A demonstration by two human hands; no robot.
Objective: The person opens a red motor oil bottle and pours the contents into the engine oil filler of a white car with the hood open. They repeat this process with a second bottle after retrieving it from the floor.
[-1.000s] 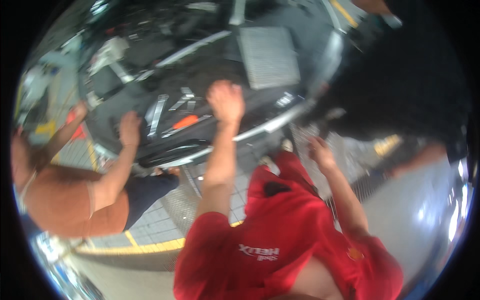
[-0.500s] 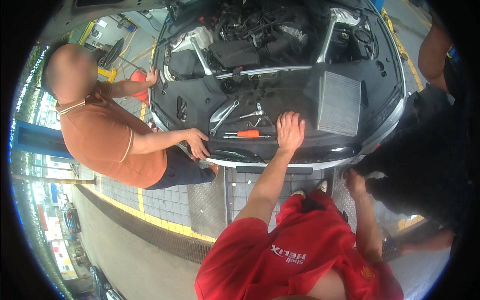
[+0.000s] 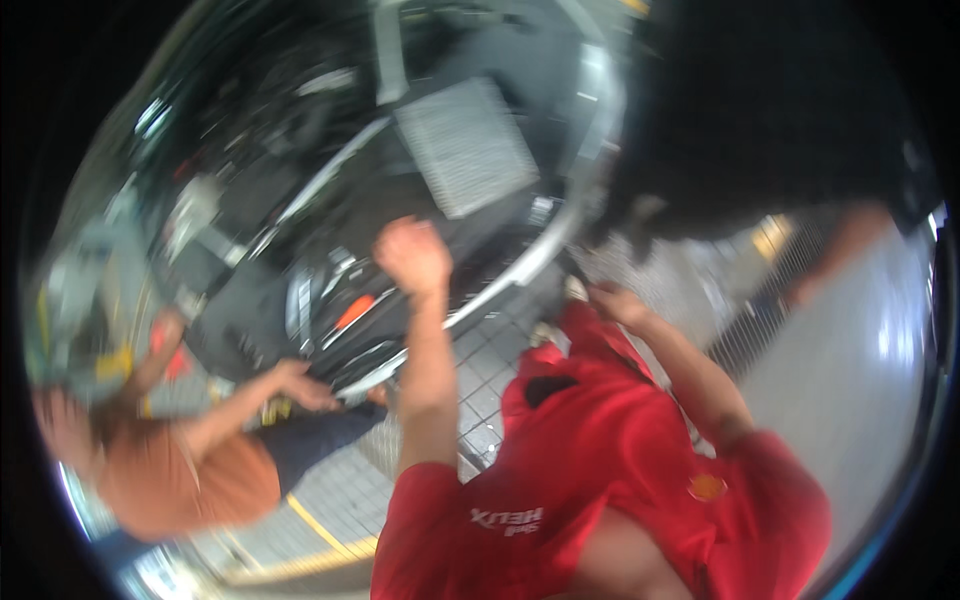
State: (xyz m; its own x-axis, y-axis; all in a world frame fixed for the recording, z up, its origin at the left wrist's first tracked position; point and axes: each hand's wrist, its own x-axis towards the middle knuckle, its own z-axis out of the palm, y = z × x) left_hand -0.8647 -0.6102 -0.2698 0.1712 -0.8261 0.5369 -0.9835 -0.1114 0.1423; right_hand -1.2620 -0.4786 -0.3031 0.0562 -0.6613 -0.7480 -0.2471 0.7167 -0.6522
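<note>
The view is smeared by motion. My left hand (image 3: pixel 413 258) is over the black front panel (image 3: pixel 375 215) of a car with its engine bay exposed; I cannot tell whether it touches the panel or how its fingers are set. Beside it lies an orange-handled screwdriver (image 3: pixel 355 312), with blurred silver tools (image 3: pixel 340 262) near it. A pleated, light grey rectangular air filter (image 3: pixel 468 150) rests on the panel just beyond my hand. My right hand (image 3: pixel 620 305) hangs low by my red trousers, away from the car, its fingers too blurred to read.
At the lower left, a person in an orange-brown shirt (image 3: pixel 185 485) has a hand (image 3: pixel 305 385) by the car's front edge. A dark-clothed figure (image 3: pixel 760 110) fills the upper right. Grey tiles (image 3: pixel 480 375) and a floor grate (image 3: pixel 765 315) lie below.
My view has swung round to the right, so the car now appears tilted toward the upper left. My left hand's spread fingers have become blurred; the filter and screwdriver still lie on the panel.
</note>
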